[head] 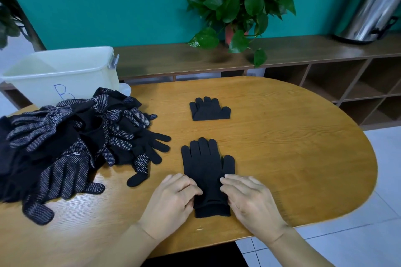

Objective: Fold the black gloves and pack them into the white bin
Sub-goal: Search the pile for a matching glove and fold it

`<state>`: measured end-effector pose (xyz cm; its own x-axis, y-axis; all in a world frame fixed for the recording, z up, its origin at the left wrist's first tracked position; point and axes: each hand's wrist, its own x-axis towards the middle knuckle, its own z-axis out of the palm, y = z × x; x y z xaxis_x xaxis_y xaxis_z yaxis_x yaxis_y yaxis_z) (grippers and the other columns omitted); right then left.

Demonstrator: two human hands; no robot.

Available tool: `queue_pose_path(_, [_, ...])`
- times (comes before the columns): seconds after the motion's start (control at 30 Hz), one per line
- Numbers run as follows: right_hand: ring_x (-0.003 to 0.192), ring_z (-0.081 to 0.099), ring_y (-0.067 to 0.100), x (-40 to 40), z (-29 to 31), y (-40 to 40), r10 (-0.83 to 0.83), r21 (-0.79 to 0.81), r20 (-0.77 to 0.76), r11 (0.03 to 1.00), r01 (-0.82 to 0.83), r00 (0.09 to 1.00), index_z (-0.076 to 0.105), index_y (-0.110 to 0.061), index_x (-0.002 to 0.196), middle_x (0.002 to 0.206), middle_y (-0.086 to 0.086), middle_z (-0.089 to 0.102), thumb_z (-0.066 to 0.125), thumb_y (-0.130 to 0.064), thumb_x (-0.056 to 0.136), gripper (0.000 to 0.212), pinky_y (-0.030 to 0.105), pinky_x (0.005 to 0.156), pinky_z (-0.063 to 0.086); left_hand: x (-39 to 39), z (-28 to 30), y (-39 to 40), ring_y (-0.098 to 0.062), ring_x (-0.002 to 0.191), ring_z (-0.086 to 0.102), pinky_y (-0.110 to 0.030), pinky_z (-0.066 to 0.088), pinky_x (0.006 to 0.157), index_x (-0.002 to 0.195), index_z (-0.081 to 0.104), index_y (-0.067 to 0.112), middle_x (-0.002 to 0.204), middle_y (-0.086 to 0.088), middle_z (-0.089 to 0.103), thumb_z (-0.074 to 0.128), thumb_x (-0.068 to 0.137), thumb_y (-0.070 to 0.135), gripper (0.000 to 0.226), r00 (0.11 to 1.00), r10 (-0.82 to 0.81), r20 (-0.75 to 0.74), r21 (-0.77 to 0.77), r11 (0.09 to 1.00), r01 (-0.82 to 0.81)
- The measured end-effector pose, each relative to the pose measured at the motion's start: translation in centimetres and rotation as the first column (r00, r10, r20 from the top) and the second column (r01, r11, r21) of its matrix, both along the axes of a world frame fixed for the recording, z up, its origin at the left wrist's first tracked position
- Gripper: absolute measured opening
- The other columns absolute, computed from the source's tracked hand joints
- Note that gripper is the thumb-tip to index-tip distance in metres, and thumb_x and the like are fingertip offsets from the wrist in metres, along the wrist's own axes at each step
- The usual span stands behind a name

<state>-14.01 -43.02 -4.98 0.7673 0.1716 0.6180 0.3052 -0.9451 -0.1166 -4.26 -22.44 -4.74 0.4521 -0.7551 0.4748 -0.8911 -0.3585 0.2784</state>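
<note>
A black glove (207, 172) is laid flat on the wooden table (293, 147), straight ahead of the person, its long axis running directly away: cuff nearest the body, fingertips pointed toward the far edge. It is flanked at the cuff end by both hands. The left hand (173, 198) is set against the glove's left edge, fingers curled in and seemingly pinching the fabric just above the cuff; the right hand (247, 197) is rested at the right edge, fingers fairly straight, and whether anything is gripped there cannot be told. Neither hand is favoured, since the glove is centred between them. With the axis lying this way, a fold from cuff toward fingertips would likely be called for next. A folded glove (209, 109) is parked farther out, the unfolded pile (71, 147) is heaped at the left, and the white bin (63, 71) is waiting behind that pile.
</note>
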Motion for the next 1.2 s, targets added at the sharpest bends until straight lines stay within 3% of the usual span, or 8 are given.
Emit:
queue_pose_path(0.47, [0.103, 0.068, 0.012, -0.5, 1.2, -0.6, 0.033, -0.118, -0.121, 0.992, -0.048, 0.992, 0.076, -0.018, 0.089, 0.104, -0.005, 0.073, 0.053, -0.006, 0.08, 0.027, 0.021, 0.09, 0.042, 0.6, -0.1, 1.9, -0.007, 0.095, 0.056, -0.02, 0.038, 0.082, 0.108, 0.073, 0.021, 0.101, 0.011, 0.063, 0.056, 0.092, 0.018, 0.023, 0.994, -0.11, 0.006, 0.053, 0.993, 0.11])
queue_pose_path(0.63, [0.107, 0.068, 0.02, 2.6, 3.4, -1.3, -0.082, -0.039, -0.16, 0.996, 0.076, 0.984, 0.074, -0.01, 0.104, 0.111, 0.004, 0.073, 0.077, 0.004, 0.068, 0.039, 0.038, 0.086, 0.056, 3.8, 1.5, 0.4, -0.013, 0.108, 0.058, -0.038, 0.05, 0.094, 0.118, 0.069, 0.015, 0.117, 0.005, 0.065, 0.055, 0.088, 0.001, 0.035, 0.99, 0.069, -0.122, -0.069, 0.995, -0.078])
queue_pose_path(0.7, [0.117, 0.062, 0.02, 4.8, 3.1, -0.6, -0.122, -0.1, -0.247, 0.99, 0.1, 0.961, 0.069, -0.008, 0.118, 0.123, 0.007, 0.067, 0.06, -0.013, 0.088, 0.031, 0.038, 0.094, 0.052, 4.5, 2.0, -1.8, -0.019, 0.132, 0.047, -0.044, 0.04, 0.109, 0.135, 0.056, 0.011, 0.139, -0.003, 0.055, 0.046, 0.096, 0.008, 0.041, 0.975, 0.129, -0.18, 0.024, 0.992, -0.126])
queue_pose_path(0.77, [0.136, 0.044, 0.019, 6.3, 2.3, 0.3, -0.15, -0.169, -0.424, 0.982, 0.084, 0.893, 0.054, -0.006, 0.137, 0.144, 0.009, 0.05, 0.026, -0.035, 0.104, 0.052, 0.035, 0.112, 0.036, 4.5, 1.4, -3.6, -0.013, 0.149, 0.012, -0.034, 0.011, 0.123, 0.153, 0.024, 0.012, 0.16, -0.002, 0.023, 0.028, 0.104, 0.024, 0.05, 0.97, 0.16, -0.182, 0.208, 0.971, -0.121])
queue_pose_path(0.83, [0.149, 0.002, 0.012, 7.0, 1.3, 0.4, -0.118, -0.182, -0.535, 0.983, 0.022, 0.836, 0.016, -0.01, 0.154, 0.162, 0.004, 0.007, -0.001, -0.05, 0.101, 0.07, 0.029, 0.122, 0.005, 4.4, 0.3, -4.0, -0.007, 0.147, -0.016, -0.027, -0.011, 0.12, 0.153, -0.008, 0.017, 0.162, 0.002, -0.009, -0.001, 0.098, 0.044, 0.062, 0.972, 0.202, -0.122, 0.41, 0.902, -0.136])
queue_pose_path(0.9, [0.144, -0.025, 0.005, 7.3, 1.3, -0.2, -0.1, -0.168, -0.646, 0.986, -0.013, 0.757, -0.013, -0.017, 0.153, 0.158, -0.005, -0.025, -0.007, -0.055, 0.094, 0.071, 0.028, 0.119, -0.012, 4.8, -0.2, -3.8, -0.009, 0.145, -0.024, -0.029, -0.014, 0.12, 0.152, -0.015, 0.016, 0.161, 0.002, -0.018, -0.016, 0.087, 0.05, 0.073, 0.974, 0.22, -0.062, 0.478, 0.863, -0.164])
queue_pose_path(1.07, [0.142, -0.029, 0.006, 8.6, 2.0, -1.6, -0.183, -0.277, -0.682, 0.961, -0.019, 0.708, -0.018, -0.017, 0.151, 0.157, -0.005, -0.028, -0.004, -0.063, 0.091, 0.077, 0.03, 0.12, -0.014, 6.1, -0.2, -4.0, -0.013, 0.147, -0.021, -0.033, -0.008, 0.122, 0.153, -0.012, 0.013, 0.161, -0.001, -0.017, -0.026, 0.082, 0.056, 0.085, 0.977, 0.212, 0.006, 0.521, 0.833, -0.184])
queue_pose_path(1.2, [0.144, -0.027, 0.008, 8.9, 2.6, -2.8, -0.248, -0.325, -0.67, 0.946, 0.025, 0.7, -0.018, -0.016, 0.151, 0.158, -0.003, -0.025, -0.023, -0.068, 0.078, 0.089, 0.031, 0.12, -0.013, 6.3, 0.1, -3.8, -0.012, 0.146, -0.022, -0.028, -0.013, 0.12, 0.153, -0.011, 0.012, 0.162, -0.002, -0.015, -0.021, 0.084, 0.058, 0.083, 0.97, 0.243, -0.018, 0.476, 0.855, -0.206])
